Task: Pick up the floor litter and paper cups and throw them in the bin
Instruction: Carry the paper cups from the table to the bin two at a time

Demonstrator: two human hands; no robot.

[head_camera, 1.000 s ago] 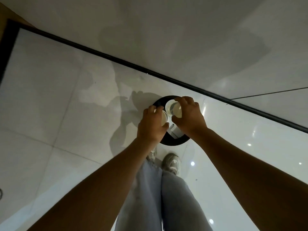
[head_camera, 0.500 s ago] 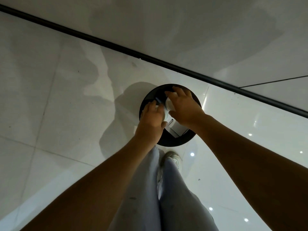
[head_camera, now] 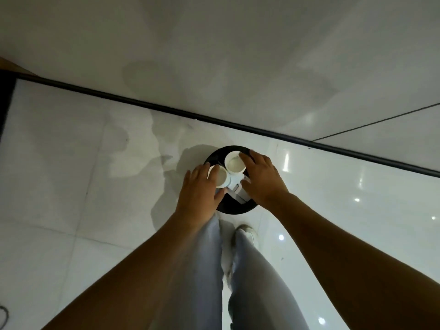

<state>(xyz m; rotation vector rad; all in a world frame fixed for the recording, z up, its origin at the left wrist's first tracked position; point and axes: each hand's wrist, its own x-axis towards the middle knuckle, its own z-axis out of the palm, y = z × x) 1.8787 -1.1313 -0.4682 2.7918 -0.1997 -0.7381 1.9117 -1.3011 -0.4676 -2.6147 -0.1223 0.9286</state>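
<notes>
White litter (head_camera: 239, 190) half-hidden under hands

The bin (head_camera: 234, 208) stands on the floor (head_camera: 71, 186), close to the base of the wall (head_camera: 214, 55) behind it. Two paper cups sit over the bin's mouth, side by side and touching: the left cup (head_camera: 220, 178) nearer the person, the right cup (head_camera: 235, 163) farther back. The left hand (head_camera: 200, 194) is against the left cup; the right hand (head_camera: 262, 177) is beside the right cup. The person's shoe (head_camera: 246, 233) is on the floor just in front of the bin.
</notes>
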